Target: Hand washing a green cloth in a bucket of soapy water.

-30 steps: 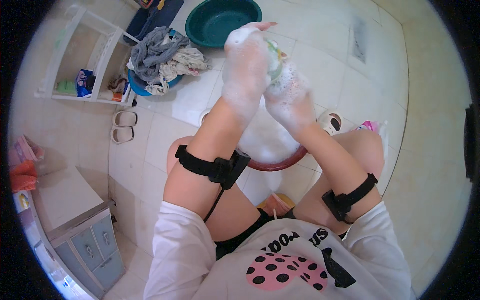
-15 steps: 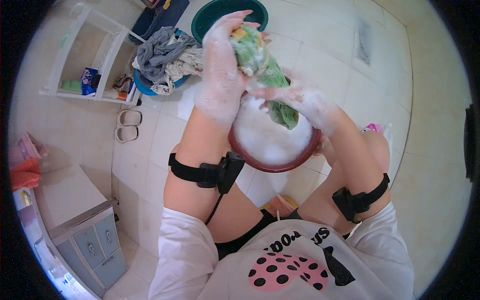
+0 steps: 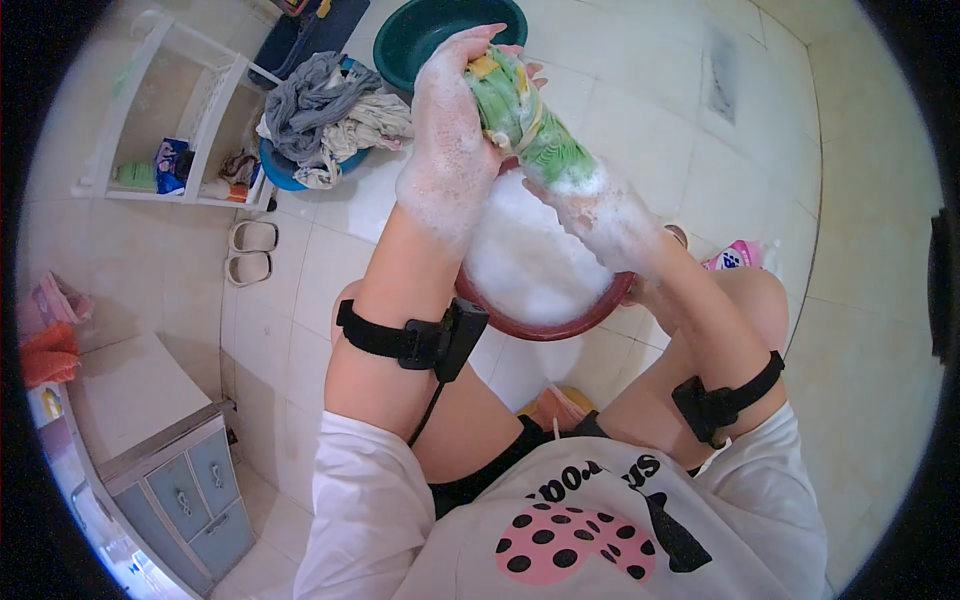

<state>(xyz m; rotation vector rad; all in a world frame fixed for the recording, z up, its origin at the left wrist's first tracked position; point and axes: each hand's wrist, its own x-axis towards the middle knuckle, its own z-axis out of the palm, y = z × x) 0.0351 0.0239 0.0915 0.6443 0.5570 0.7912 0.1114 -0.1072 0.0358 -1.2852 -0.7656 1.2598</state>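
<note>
A wet green garment with yellow patches (image 3: 508,108) is stretched in a bunched roll above a dark red basin (image 3: 545,333). My left hand (image 3: 455,120), coated in lather, grips its upper part, with fingertips showing on the far side. At the roll's lower end is my right hand (image 3: 590,205), also foamy and closed around the cloth; foam and the hand's own back hide most of its fingers. White suds (image 3: 540,260) fill the basin below, which stands on the floor between my legs.
Ahead sits a green basin (image 3: 400,45). Left of it, a blue basin (image 3: 283,172) is heaped with grey and pale laundry (image 3: 325,105). A white shelf rack (image 3: 205,130), slippers (image 3: 250,250) and a drawer cabinet (image 3: 190,490) line the left. A pink packet (image 3: 738,256) lies by my right knee.
My right hand has slid down and closed on the garment's lower end; the loose tail that hung over the suds no longer shows. My left hand keeps its grip.
</note>
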